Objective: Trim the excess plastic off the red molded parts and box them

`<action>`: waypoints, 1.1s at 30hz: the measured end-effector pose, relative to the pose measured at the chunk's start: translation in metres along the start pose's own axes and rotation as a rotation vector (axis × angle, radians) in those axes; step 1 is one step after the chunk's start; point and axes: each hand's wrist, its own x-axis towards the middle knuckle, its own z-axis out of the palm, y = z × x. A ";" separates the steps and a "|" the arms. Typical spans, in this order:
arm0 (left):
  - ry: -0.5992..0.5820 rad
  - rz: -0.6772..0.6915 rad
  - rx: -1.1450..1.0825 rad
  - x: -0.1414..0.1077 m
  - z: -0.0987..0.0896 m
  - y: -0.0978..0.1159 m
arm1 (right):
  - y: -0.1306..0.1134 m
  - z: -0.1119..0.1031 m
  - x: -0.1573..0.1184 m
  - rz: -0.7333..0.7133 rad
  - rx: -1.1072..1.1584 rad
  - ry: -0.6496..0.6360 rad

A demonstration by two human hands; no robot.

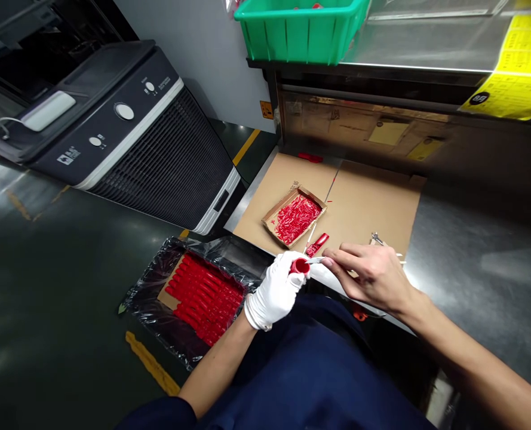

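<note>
My left hand (272, 294), in a white glove, is closed around a hollow red plastic part (300, 266) with its round opening facing up. Bare, my right hand (377, 276) pinches a thin knife (315, 260), whose blade meets the rim of that opening. Just beyond my hands, a second red plastic part (318, 245) lies on the cardboard sheet. Farther back sits a shallow cardboard box (272, 224) of thin red scraps. Behind my right hand a small metal tool (376, 237) shows only in part.
On the floor at left, a crate lined with black plastic (151, 301) holds rows of red parts. Behind it stands a dark air cooler (166, 149). A green bin (298, 36) rests on the shelf over the metal bench (480, 251). A yellow sheet (516, 71) hangs at right.
</note>
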 end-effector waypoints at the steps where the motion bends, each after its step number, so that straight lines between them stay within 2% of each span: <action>1: -0.002 0.000 0.000 0.000 0.000 0.000 | 0.000 0.000 0.000 0.002 0.003 -0.002; 12: 0.037 0.049 0.036 0.003 0.001 -0.003 | -0.006 0.004 -0.005 0.052 -0.006 -0.005; 18: 0.074 0.051 0.040 0.003 0.002 -0.001 | -0.011 0.011 -0.008 0.102 0.067 -0.031; 22: 0.096 0.028 0.013 0.003 0.002 0.001 | -0.010 0.009 -0.008 0.184 0.308 -0.143; 26: 0.121 0.038 -0.004 0.005 0.002 0.002 | -0.007 0.009 -0.003 0.404 0.613 -0.310; 29: 0.117 0.039 0.020 0.006 0.003 0.002 | -0.014 0.014 0.005 0.553 0.769 -0.305; 31: 0.068 0.006 0.012 0.005 0.003 0.000 | -0.018 0.021 0.010 0.570 0.883 -0.303; 33: -0.029 -0.063 -0.083 0.001 0.003 -0.003 | -0.018 0.030 0.011 0.545 0.938 -0.299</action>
